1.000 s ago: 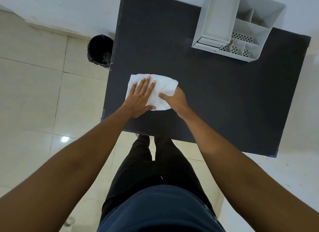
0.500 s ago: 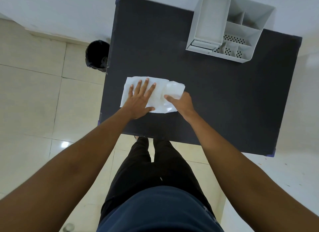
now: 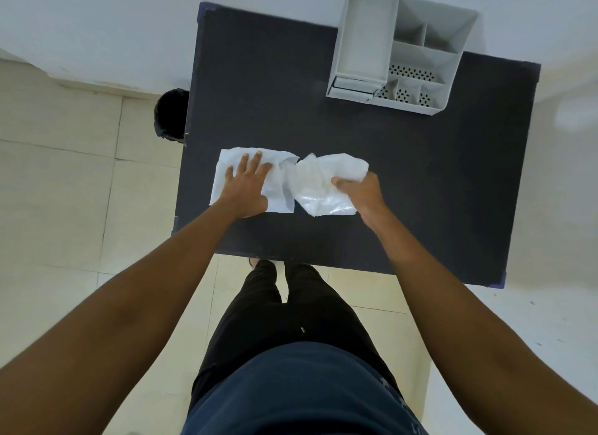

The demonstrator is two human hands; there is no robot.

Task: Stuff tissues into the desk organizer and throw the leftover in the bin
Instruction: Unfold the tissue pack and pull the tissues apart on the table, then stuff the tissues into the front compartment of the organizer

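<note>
- On the dark counter point(image 3: 404, 188), near its front edge, a white tissue stack point(image 3: 281, 182) lies flat
- left hand point(image 3: 247, 188) presses on the stack, fingers spread, clamped on nothing
- right hand point(image 3: 362, 192) pinches a crumpled tissue point(image 3: 323, 185) just right of the stack
- organizer point(image 3: 401, 49) stands at the far right corner, well apart
- black bin point(image 3: 170, 116) sits on the floor beside the counter's left edge

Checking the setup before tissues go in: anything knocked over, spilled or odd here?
Nothing stands out. The desk organizer stands upright and empty, the bin sits beside the table, and both hands handle tissues.
</note>
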